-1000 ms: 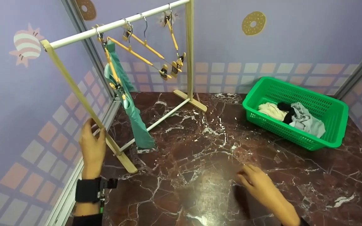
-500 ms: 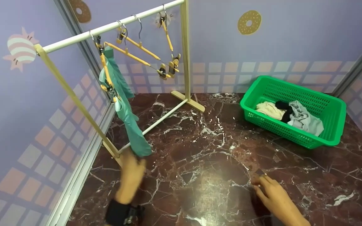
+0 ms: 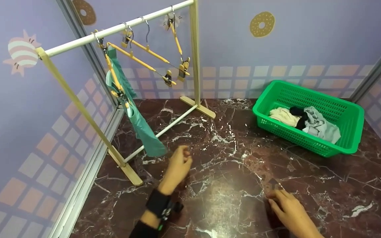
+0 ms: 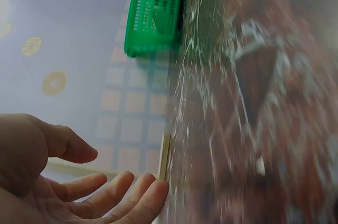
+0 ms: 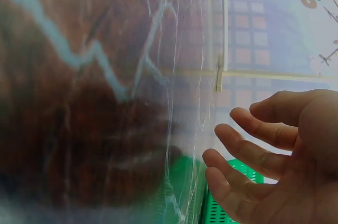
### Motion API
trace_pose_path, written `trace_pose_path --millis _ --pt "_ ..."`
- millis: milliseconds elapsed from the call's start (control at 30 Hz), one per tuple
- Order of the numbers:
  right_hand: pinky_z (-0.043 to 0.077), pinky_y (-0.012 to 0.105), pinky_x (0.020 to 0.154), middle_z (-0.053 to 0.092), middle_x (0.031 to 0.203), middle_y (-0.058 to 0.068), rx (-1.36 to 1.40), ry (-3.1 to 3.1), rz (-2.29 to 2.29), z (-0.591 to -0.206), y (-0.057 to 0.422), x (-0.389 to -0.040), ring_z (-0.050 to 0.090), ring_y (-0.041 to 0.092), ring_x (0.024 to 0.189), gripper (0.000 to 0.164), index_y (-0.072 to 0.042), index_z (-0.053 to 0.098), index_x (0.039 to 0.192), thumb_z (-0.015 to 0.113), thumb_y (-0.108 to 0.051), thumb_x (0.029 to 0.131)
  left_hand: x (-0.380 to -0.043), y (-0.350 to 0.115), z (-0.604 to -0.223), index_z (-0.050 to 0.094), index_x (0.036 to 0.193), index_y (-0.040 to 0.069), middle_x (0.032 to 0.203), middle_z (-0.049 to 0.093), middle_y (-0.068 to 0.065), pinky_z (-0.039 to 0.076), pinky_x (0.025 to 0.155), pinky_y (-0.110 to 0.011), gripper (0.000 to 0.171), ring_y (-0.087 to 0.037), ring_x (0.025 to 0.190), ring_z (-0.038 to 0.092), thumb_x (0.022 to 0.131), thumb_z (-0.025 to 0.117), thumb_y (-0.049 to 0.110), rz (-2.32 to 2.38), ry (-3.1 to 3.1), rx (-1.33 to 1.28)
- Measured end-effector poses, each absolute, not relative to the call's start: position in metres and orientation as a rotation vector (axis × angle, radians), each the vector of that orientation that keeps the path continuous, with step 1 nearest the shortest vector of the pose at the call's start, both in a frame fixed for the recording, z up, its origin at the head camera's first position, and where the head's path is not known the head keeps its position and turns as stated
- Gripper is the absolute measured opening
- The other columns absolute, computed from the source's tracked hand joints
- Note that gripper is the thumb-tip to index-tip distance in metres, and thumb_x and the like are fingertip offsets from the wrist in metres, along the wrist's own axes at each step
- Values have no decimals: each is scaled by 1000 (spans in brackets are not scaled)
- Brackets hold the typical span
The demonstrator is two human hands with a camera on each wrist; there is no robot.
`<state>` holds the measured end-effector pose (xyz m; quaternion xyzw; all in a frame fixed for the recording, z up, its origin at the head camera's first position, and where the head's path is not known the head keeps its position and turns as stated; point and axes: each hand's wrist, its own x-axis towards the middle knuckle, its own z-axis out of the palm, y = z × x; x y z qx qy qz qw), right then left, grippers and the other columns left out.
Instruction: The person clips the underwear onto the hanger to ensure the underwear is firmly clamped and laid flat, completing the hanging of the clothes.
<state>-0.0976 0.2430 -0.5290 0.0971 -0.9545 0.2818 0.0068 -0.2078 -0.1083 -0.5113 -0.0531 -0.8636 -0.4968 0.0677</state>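
Note:
My left hand (image 3: 178, 165) hovers over the marble surface, just right of the hem of a teal garment (image 3: 146, 134). Its fingers are loosely bent and hold nothing, as the left wrist view shows. The garment hangs by clips from a yellow hanger (image 3: 113, 71) at the near end of the clothes rack (image 3: 78, 41). At the lower right, my right hand (image 3: 289, 208) is low over the surface. Its fingers are relaxed and apart in the right wrist view, with nothing between them.
A green basket (image 3: 309, 140) at the right back holds a cream cloth (image 3: 284, 116), a black cloth and a grey cloth (image 3: 321, 127). Several yellow clip hangers (image 3: 141, 61) hang farther along the rack. Patterned walls stand behind and at both sides.
My left hand has left the rack's near post and moved right, past the teal garment, whose hem has swung. My right hand has shifted slightly right and nearer.

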Motion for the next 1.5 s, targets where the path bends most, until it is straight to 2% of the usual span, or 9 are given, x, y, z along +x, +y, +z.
trace_pose_path --millis 233,400,467,700,900,1067,1233,1367,1500 --pt "56 43 77 66 99 0 278 -3002 870 -530 248 -94 65 21 92 7 -12 69 101 69 -8 96 -238 -62 -519 56 127 -5 107 64 -17 59 85 -38 32 -29 97 68 95 58 -1 -1449 -2624 -256" --pt "56 42 76 65 100 1 240 -3015 878 -531 250 -92 63 19 90 8 -11 70 103 68 -7 96 -259 -27 -523 54 133 -5 117 63 -20 59 83 -32 35 -27 101 67 99 55 3 -1505 -2666 -321" --pt "55 42 77 65 100 2 227 -3021 878 -532 251 -91 62 19 91 8 -10 70 104 68 -7 96 -265 -13 -524 52 136 -4 123 61 -21 59 85 -32 37 -27 102 65 100 55 5 -1522 -2699 -346" --pt "56 48 83 67 100 2 242 -3001 862 -535 251 -92 65 25 96 8 -11 70 102 68 -7 96 -281 35 -524 51 140 0 138 56 -20 47 110 -42 39 -32 126 56 104 53 14 -1385 -2794 -451" --pt "56 48 83 67 96 1 260 -2959 821 -535 253 -94 65 25 94 8 -11 69 99 70 -5 94 -293 65 -520 51 142 4 141 55 -15 45 112 -37 39 -29 130 54 107 51 21 -1294 -2868 -479" --pt "55 54 86 67 93 3 287 -2920 769 -536 257 -99 65 28 91 10 -10 69 97 72 -3 91 -303 82 -511 51 143 7 140 56 -13 42 114 -33 40 -26 133 52 108 49 26 -1193 -2893 -480" --pt "56 52 80 66 93 7 395 -2853 671 -530 258 -121 63 32 88 12 -9 69 95 74 -1 87 -310 90 -502 47 148 11 145 52 -10 43 113 -34 43 -26 135 50 109 47 30 -1160 -2938 -488" --pt "54 63 89 65 104 22 488 -2852 559 -518 262 -154 62 44 98 18 2 66 104 71 -3 88 -317 92 -495 44 151 11 148 49 -11 42 114 -35 46 -27 136 49 110 45 30 -1114 -2952 -519" --pt "49 68 92 64 111 23 494 -2889 536 -500 270 -188 59 46 104 20 3 65 111 66 -6 93 -322 95 -490 41 153 10 151 46 -12 41 115 -36 48 -28 137 47 110 44 31 -1126 -2953 -526"
